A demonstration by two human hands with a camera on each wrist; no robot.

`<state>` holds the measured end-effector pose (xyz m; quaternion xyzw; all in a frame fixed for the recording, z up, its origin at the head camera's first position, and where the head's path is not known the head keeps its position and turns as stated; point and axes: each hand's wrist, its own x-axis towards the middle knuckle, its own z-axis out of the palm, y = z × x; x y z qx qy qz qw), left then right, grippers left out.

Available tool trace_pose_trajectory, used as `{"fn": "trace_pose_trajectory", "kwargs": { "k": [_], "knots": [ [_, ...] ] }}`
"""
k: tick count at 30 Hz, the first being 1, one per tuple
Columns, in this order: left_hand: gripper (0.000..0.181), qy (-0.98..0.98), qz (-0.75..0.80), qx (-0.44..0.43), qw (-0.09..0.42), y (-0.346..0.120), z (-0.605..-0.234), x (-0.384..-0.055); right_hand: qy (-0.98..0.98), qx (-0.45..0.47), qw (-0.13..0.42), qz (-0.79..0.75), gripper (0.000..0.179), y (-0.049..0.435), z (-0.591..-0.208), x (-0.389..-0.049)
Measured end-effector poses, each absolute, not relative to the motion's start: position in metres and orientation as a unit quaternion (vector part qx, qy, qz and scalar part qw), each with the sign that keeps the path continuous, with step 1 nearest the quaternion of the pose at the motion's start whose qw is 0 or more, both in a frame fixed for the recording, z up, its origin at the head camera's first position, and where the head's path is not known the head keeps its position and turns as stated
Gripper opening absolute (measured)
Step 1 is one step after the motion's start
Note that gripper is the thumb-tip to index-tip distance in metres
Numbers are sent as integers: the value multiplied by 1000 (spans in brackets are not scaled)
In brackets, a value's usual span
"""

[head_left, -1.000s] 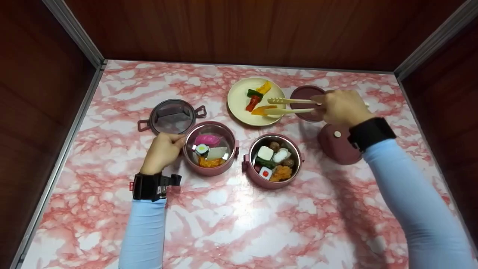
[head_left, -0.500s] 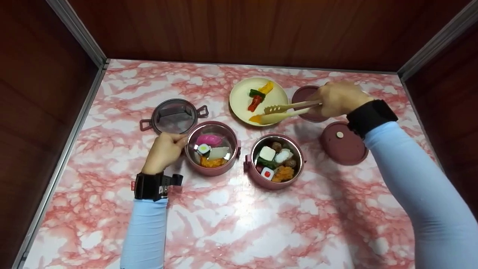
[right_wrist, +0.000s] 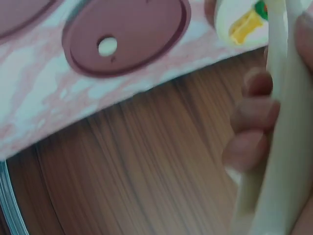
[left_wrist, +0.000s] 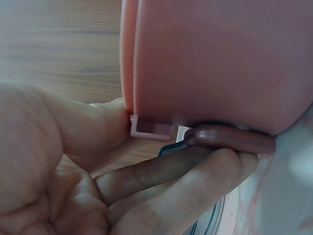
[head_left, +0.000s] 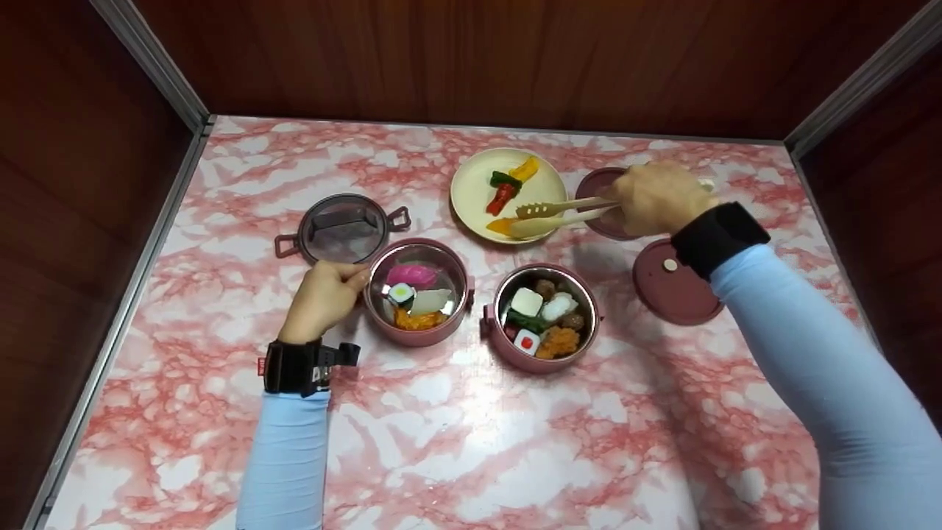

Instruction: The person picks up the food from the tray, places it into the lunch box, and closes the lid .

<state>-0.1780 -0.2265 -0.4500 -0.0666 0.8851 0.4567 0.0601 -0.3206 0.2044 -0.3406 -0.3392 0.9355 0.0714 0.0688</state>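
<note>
My left hand (head_left: pixel 320 302) grips the side of a pink round lunch pot (head_left: pixel 419 337). In the left wrist view the thumb is at the rim and the fingers lie under a brown handle (left_wrist: pixel 230 139). Inside that pot are a pink piece, a sushi roll (head_left: pixel 401 294), a pale piece and an orange piece. My right hand (head_left: pixel 655 199) holds cream-coloured tongs (head_left: pixel 541 225), their tips low over a cream plate (head_left: pixel 471 184). An orange pepper-like strip (head_left: pixel 500 226) is at the tips, partly hidden by them. Red, green and yellow strips (head_left: pixel 503 197) lie farther back on the plate.
A second pink pot (head_left: pixel 530 363), filled with several food pieces, stands right of the first. A see-through lid (head_left: pixel 346 232) with side handles lies at left. Two dark-pink round lids (head_left: pixel 677 294) are at right, one partly under my right hand. Wooden panels (head_left: pixel 471 66) wall the table.
The tongs' arms have come closer together, and their tips have moved down over the orange strip. The plate has shifted slightly back in the last half second. My left hand keeps its hold.
</note>
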Motion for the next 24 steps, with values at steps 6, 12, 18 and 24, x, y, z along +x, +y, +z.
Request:
{"fn": "trace_pose_trajectory", "kwargs": {
  "k": [6,12,18,24],
  "knots": [
    [27,883,459,-71,69,-227,-450,-178,937,-346,6,56,26,206,-352,-313],
    [27,886,452,-75,76,-227,-451,-178,950,-311,8,39,10,212,-351,-312],
    [28,886,452,-72,75,-227,-450,-178,953,-299,25,40,6,218,-347,-312],
    [26,892,444,-60,56,-226,-449,-177,957,-286,31,28,6,221,-343,-310]
  ]
}}
